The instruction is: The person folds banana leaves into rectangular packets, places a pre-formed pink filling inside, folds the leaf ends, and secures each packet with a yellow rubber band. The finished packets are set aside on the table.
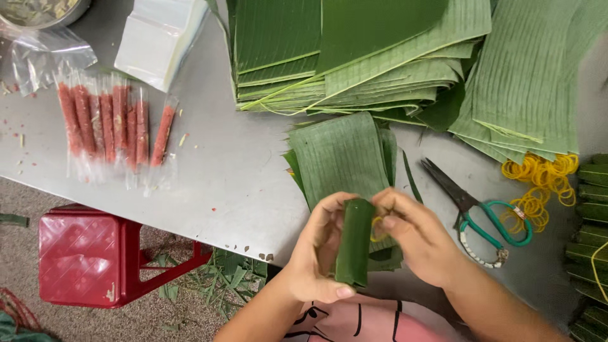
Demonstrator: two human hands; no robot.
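My left hand (315, 256) grips a roll wrapped in dark green banana leaf (353, 244), held upright at the table's near edge. My right hand (415, 237) touches the top of the roll and has a yellow rubber band (377, 229) in its fingers against the leaf. Under both hands lies a small stack of cut leaf pieces (339, 155). Several red meat sticks in clear plastic sleeves (114, 123) lie in a row at the left of the grey table (228, 183).
Large stacks of banana leaves (380, 57) fill the far side. Scissors with green handles (475, 212) and loose yellow rubber bands (541, 180) lie at right, beside finished green rolls (592, 253). Clear bags (158, 38) sit far left; a red stool (95, 253) stands below.
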